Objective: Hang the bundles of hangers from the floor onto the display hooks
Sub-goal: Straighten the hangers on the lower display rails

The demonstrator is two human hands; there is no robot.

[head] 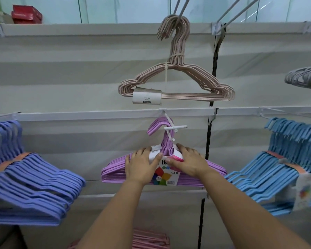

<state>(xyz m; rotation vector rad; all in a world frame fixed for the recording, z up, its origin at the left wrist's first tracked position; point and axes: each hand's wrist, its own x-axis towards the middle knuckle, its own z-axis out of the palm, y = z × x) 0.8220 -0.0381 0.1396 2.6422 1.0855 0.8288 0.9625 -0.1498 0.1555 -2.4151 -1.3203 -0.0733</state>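
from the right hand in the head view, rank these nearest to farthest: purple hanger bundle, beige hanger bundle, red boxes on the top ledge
1. The purple hanger bundle, at centre: the right hand grips it at the neck, beside the left hand.
2. The beige hanger bundle, hanging on the hook directly above.
3. The red boxes, far up at the top left, on the ledge.

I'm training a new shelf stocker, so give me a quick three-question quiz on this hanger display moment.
1. True or false: both hands grip the purple hanger bundle.
2. Which bundle hangs directly above it: A) beige, B) light blue, C) dark blue?
3. Fill in: more pink hangers lie ___ the purple bundle.

Key: 1 true, left hand and right hand hold it near the neck; 2 A, the beige hanger bundle; 3 below.
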